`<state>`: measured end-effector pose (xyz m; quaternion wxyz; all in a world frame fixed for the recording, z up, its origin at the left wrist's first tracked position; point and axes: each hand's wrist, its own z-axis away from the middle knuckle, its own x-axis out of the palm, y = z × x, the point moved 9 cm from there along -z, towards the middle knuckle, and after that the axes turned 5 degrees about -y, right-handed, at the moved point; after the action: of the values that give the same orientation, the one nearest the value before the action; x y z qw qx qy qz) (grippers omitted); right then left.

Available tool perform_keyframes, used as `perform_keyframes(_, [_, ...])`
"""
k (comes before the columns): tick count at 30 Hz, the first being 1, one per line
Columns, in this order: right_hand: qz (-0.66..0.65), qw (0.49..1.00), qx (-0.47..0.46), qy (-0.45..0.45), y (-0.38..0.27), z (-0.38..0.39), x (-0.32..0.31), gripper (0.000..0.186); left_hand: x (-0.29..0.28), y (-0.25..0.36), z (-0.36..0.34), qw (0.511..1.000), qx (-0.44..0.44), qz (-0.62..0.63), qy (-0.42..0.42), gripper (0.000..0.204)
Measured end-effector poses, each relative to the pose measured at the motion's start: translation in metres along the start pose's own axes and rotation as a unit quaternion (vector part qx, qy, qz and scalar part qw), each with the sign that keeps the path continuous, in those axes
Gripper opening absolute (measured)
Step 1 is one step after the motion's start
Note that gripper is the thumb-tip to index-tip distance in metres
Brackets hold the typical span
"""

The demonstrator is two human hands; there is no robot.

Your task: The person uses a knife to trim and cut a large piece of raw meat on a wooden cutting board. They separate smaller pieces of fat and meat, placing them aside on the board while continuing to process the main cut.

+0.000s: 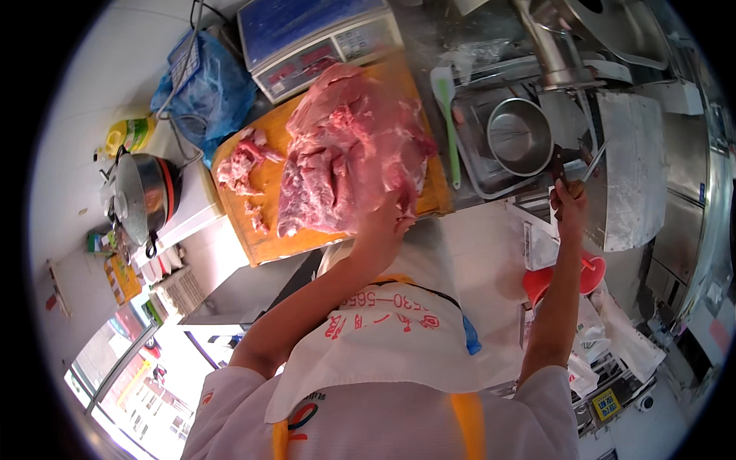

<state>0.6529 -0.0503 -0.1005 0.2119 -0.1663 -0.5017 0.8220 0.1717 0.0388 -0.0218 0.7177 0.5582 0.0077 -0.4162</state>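
A large slab of raw meat (330, 153) covers much of an orange cutting board (264, 247). My left hand (389, 218) is at its near edge, fingers curled against the meat and partly hidden. To the right, away from the board, my right hand (569, 201) is closed around a knife (559, 162) with a dark brown handle. A thin bright blade shows beside that hand; how it joins the handle is unclear. Small meat trimmings (241, 165) lie on the board's left side.
Behind the board stands a scale (326, 50), with a blue plastic bag (211, 92) to its left. A green spatula (447, 123), a metal tray (479, 180) and a steel pot (520, 136) sit right of the board. A lidded pot (142, 195) stands far left; a red container (537, 285) is lower right.
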Motion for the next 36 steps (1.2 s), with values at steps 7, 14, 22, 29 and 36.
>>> perform_keyframes(7, [0.017, 0.997, -0.02, 0.074, 0.005, 0.014, 0.022, 0.029, -0.008, 0.009, 0.001, 0.997, -0.015, -0.068, -0.036, 0.045])
perform_keyframes(14, [0.002, 0.965, -0.02, 0.262, 0.053, 0.118, 0.01, 0.027, -0.067, 0.099, -0.042, 0.949, 0.16, -0.264, 0.066, 0.023])
perform_keyframes(22, [-0.029, 0.983, 0.092, 0.155, 0.108, 0.183, 0.095, 0.027, -0.001, 0.066, -0.13, 0.859, 0.253, -0.438, -0.078, 0.028])
perform_keyframes(29, [-0.005, 0.984, 0.138, 0.117, 0.072, 0.188, 0.125, 0.027, -0.056, 0.055, -0.082, 0.918, 0.297, -0.251, -0.08, 0.038])
perform_keyframes(36, [-0.012, 0.996, 0.062, 0.07, 0.078, 0.211, 0.13, 0.023, -0.06, 0.04, -0.035, 0.933, 0.267, -0.239, -0.02, 0.045])
